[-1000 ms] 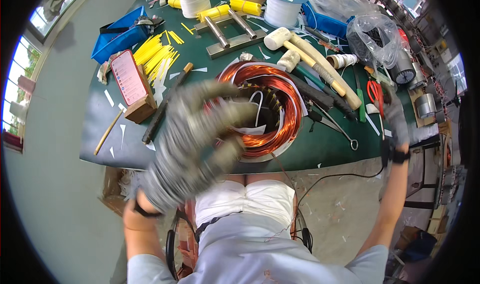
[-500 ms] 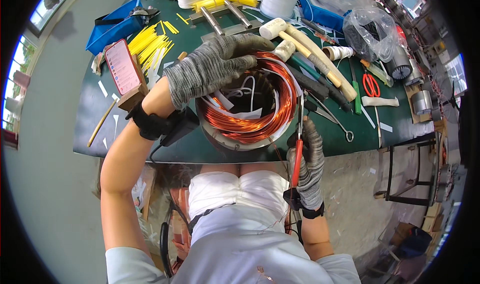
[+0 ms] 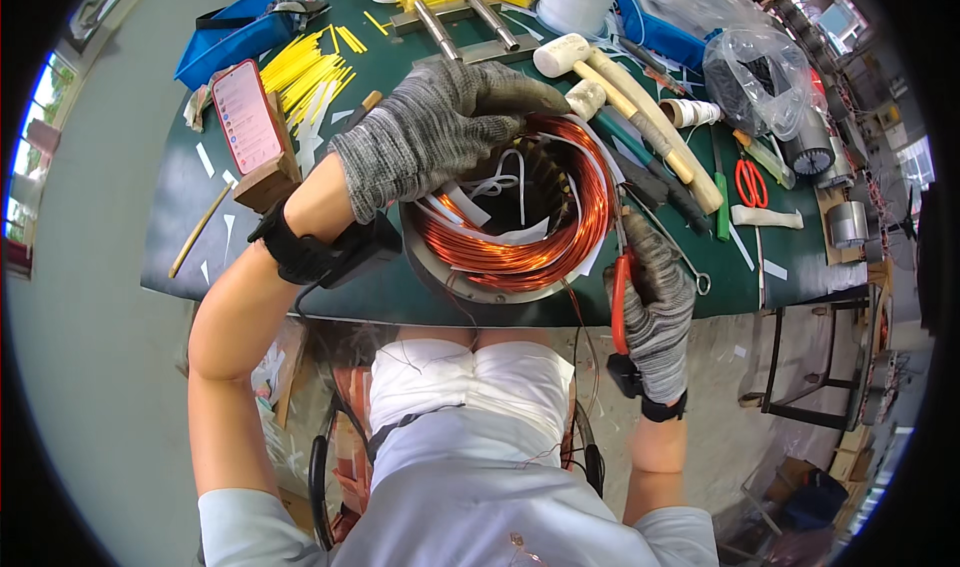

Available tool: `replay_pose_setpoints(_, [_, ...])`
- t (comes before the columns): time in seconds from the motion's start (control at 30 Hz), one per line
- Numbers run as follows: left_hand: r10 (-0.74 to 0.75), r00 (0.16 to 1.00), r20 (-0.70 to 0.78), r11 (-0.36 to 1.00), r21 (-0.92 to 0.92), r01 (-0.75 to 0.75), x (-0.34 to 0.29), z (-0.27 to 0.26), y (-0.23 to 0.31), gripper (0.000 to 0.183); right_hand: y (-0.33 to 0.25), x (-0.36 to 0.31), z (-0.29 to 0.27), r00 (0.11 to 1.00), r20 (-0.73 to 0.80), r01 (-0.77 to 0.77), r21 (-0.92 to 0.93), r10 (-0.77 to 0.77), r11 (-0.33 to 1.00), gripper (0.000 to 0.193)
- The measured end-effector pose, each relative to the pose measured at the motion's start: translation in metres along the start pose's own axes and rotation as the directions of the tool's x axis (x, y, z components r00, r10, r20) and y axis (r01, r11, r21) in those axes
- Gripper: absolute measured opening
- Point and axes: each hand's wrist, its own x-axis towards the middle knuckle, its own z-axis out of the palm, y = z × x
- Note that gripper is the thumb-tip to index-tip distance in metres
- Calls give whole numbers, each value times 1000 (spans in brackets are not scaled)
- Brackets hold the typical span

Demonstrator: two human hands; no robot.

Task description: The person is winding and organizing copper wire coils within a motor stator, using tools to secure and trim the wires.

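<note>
My left hand (image 3: pixel 440 132), in a grey knit glove, reaches over the far left rim of a copper wire winding (image 3: pixel 590 222). Its fingers curl over the coil, and their tips are partly hidden. The winding sits in the end of a round metal stator (image 3: pixel 480 289), with white insulating paper strips (image 3: pixel 527 233) and white cord (image 3: pixel 500 182) inside. Just right of the stator, my gloved right hand (image 3: pixel 655 307) is closed around a red-handled tool with slim metal jaws (image 3: pixel 621 302), pointing away from me. Whether it is scissors or pliers I cannot make out. Thin wires (image 3: pixel 580 317) hang off the near side.
Left on the green table (image 3: pixel 330 302), a phone (image 3: pixel 250 122) leans on a wooden block, near yellow sticks (image 3: pixel 300 72) and a blue bin (image 3: pixel 235 37). Right lie a white-headed mallet (image 3: pixel 562 57), red-handled scissors (image 3: pixel 750 182) and a green-handled tool (image 3: pixel 721 207). Spools stand behind.
My right hand has shifted right with the red-handled tool, its jaws drawing away from the winding's side. My left hand remains on the winding. The whole view has shifted slightly.
</note>
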Motion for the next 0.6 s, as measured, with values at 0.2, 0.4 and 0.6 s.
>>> replay_pose_setpoints(0.2, [73, 997, 31, 997, -29, -72, 2, -3, -3, 42, -20, 31, -31, 972, 199, 187, -325, -126, 927, 44])
replay_pose_setpoints(0.4, [108, 994, -6, 989, 104, -106, 9, -6, -4, 52, -25, 38, -41, 942, 295, 284, -461, -156, 840, 48])
replay_pose_setpoints(0.6, [90, 991, 95, 996, 19, -92, 12, -7, -3, 39, -10, 5, -8, 990, 78, 135, -310, -116, 941, 46])
